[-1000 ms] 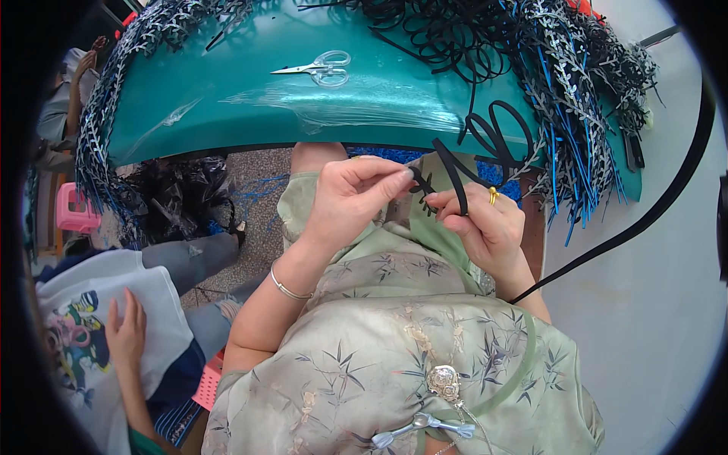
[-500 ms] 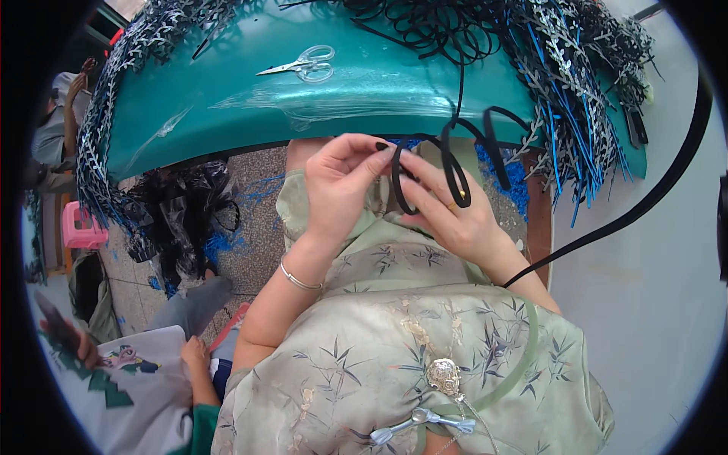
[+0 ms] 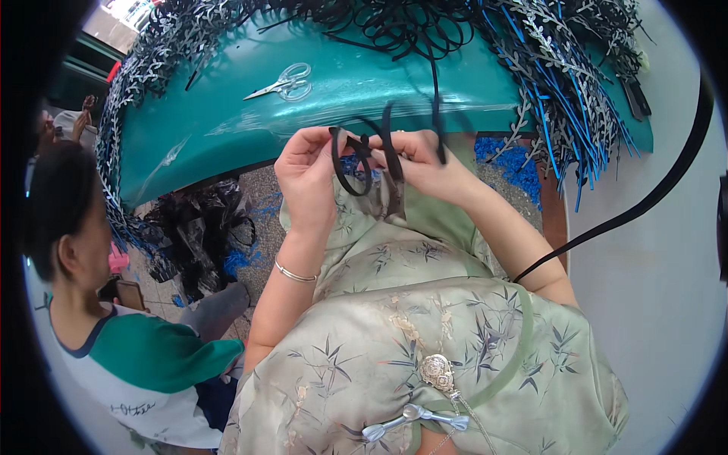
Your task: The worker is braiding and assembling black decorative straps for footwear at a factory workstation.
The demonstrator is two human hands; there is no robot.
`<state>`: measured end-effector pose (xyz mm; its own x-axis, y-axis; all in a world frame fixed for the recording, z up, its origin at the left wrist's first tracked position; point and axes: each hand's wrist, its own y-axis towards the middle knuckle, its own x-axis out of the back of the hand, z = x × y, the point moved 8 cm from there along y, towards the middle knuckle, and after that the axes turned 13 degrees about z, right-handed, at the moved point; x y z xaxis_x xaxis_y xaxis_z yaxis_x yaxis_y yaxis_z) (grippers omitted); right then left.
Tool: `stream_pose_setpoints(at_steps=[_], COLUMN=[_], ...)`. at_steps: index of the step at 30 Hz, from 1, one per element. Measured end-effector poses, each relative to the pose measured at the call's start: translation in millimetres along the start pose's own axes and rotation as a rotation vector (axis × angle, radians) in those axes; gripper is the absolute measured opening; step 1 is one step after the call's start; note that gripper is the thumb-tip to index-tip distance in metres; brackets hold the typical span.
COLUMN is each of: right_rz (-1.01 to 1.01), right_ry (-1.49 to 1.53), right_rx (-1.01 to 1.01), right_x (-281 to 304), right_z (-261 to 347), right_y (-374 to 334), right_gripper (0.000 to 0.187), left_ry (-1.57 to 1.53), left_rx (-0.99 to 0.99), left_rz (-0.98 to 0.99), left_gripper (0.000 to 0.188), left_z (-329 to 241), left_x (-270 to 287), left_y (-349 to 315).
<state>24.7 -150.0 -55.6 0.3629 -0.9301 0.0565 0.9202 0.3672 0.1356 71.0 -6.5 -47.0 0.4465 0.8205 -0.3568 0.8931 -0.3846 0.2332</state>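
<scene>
My left hand (image 3: 306, 174) pinches a narrow black ribbon (image 3: 391, 152) between thumb and fingertips, just in front of the table edge. Level with it, my right hand (image 3: 434, 168) also has its fingers closed on the ribbon. Between the two hands the ribbon crosses itself in a small dark bunch, and a loop hangs below the left fingertips. More of the ribbon curls over the right hand, and a strand runs up to the pile of black ribbon (image 3: 402, 26) on the table. Motion blurs the right fingertips somewhat.
Clear-handled scissors (image 3: 288, 85) lie on the green table (image 3: 227, 98). Silvery leaf-patterned strips (image 3: 144, 83) drape over its left end; blue and silver strands (image 3: 561, 98) hang at the right, near a black-handled tool (image 3: 637, 98). A person (image 3: 136, 341) sits close at my left. Dark plastic bags (image 3: 201, 220) lie below.
My hands have moved apart, and the ribbon loops have shifted left, with a crossing now between the fingers. At the left, the person's head and upper body have come into view.
</scene>
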Motion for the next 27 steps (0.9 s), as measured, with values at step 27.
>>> stream_pose_setpoints(at_steps=[27], right_rz=[-0.082], right_ry=[0.072], right_rx=[-0.027], right_x=[-0.2], right_z=[1.8], right_y=[-9.5], right_gripper=[0.022], left_ry=[0.114], left_rx=[-0.104], left_rz=[-0.155], left_gripper=[0.008], left_z=[-3.9], left_x=[-12.2], left_y=[-3.1])
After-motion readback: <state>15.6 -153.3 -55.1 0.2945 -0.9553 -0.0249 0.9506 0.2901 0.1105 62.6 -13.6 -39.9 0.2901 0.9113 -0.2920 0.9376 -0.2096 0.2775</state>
